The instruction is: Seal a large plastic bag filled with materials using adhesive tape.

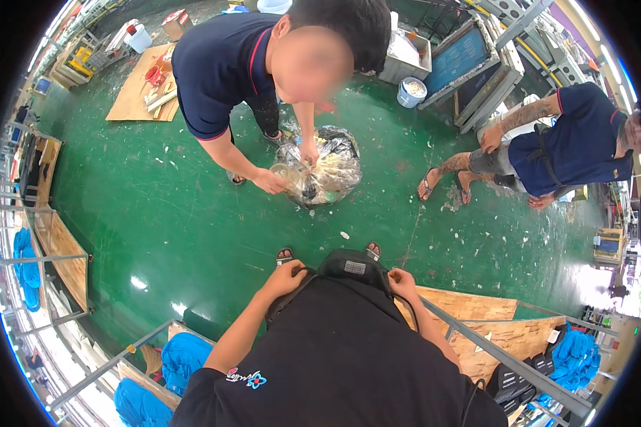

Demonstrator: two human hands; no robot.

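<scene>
My left hand (285,277) is closed on the left side of a black waist pouch (355,266) in front of my black shirt. On the pouch's other side, my right hand (404,284) has its fingers curled round its edge. Beyond my sandalled feet, a clear plastic bag (338,167) stuffed with mixed waste sits on the green floor (192,185). A co-worker in a dark blue shirt (221,67) bends over it, both hands at its gathered top.
A second person (563,142) stands at the right. Behind are a white bucket (412,92), leaning framed screens (463,60) and a cardboard sheet (132,92) with red items and wood strips. Metal-framed wooden racks (470,306) with blue cloth bundles (185,361) flank me.
</scene>
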